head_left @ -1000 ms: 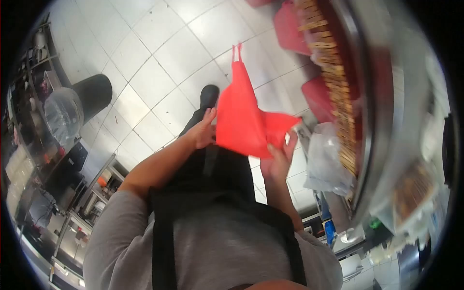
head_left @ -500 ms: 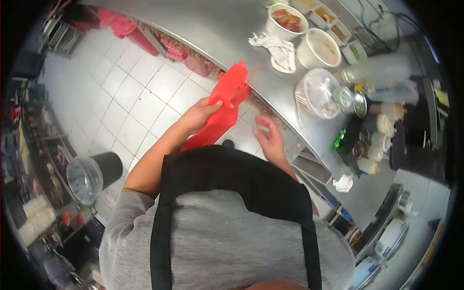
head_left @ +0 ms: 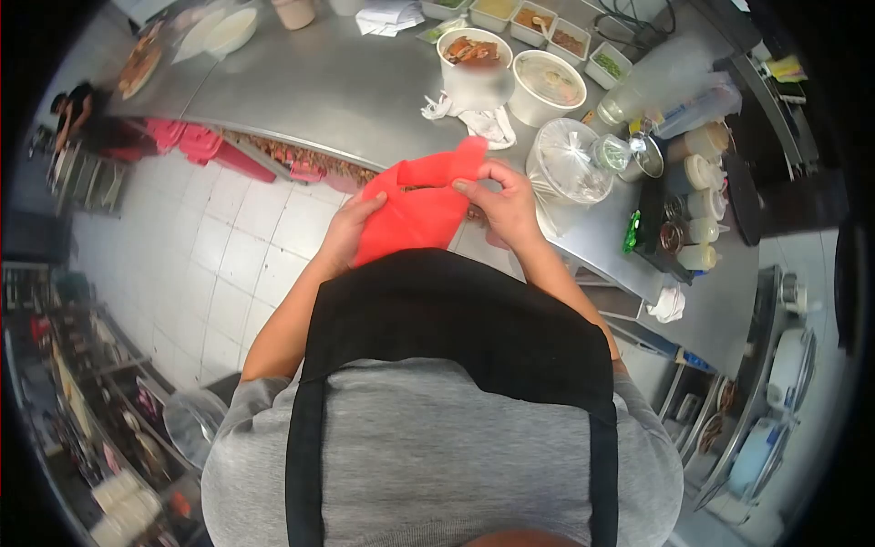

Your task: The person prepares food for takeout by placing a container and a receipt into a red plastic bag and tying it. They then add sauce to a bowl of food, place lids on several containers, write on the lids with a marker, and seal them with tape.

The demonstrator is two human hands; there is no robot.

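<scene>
A red plastic bag [head_left: 415, 214] with a slit-like opening near its top edge is stretched between my two hands, in front of the black apron. My left hand [head_left: 344, 228] grips its left side, thumb on the near face. At the upper right corner, my right hand [head_left: 504, 201] pinches the bag between thumb and fingers. Just beyond the bag, on the steel counter [head_left: 301, 100], lie a crumpled white cloth [head_left: 488, 126] and a white tub of browned food [head_left: 474, 55]. A second white tub [head_left: 547, 88] with pale contents stands beside it.
A large plastic-covered tub [head_left: 572, 159] sits right of my right hand. Farther right are several squeeze bottles [head_left: 702, 201] in a black holder. Small containers of toppings [head_left: 529, 25] line the back. Another person [head_left: 75, 114] is at the far left. A clear bin [head_left: 193, 424] stands behind on the left.
My right hand, free before, has moved up and left and taken hold of the bag. The bag has been spread wider. My view has turned, showing more of the counter's left end.
</scene>
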